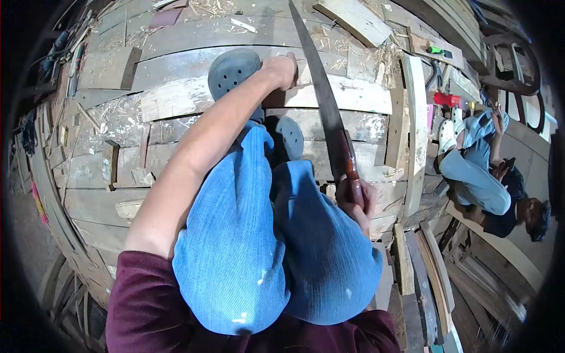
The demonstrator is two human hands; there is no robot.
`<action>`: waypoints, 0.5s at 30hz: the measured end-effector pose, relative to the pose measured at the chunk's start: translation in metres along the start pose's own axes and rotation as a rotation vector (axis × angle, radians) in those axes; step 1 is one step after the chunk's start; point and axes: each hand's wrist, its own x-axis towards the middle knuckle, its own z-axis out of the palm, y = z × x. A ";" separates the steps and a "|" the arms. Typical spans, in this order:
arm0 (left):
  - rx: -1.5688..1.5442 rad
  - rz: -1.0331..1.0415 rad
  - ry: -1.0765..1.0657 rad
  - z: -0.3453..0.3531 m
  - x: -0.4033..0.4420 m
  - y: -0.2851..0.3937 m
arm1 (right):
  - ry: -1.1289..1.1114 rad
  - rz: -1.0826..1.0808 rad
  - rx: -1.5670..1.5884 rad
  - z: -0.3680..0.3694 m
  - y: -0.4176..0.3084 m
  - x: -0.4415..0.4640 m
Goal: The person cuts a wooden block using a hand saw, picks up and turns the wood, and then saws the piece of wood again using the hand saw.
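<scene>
My right hand (pixel 360 207) is wrapped round the reddish-brown handle of a handsaw (pixel 325 88). The long dark blade points away from me and crosses above a pale wooden board (pixel 359 95). Whether its teeth touch the wood cannot be made out. My left hand (pixel 280 72), its arm stretched forward, is closed at the far edge of that board, with the fingertips partly hidden. A grey clog (pixel 232 70) on one foot rests over the board, left of this hand. The other clog (pixel 289 136) is on the near side of the board.
Plank flooring (pixel 118 170) carries shavings and offcuts. A thick wood piece (pixel 353 20) lies at the far side. Upright-running boards (pixel 415 135) lie to the right, with a red tool (pixel 447 100) beyond. Another person (pixel 479 170) sits at the right.
</scene>
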 end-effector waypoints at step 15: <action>0.000 0.116 0.107 0.002 -0.008 0.002 | 0.158 0.015 -0.048 0.004 -0.027 0.005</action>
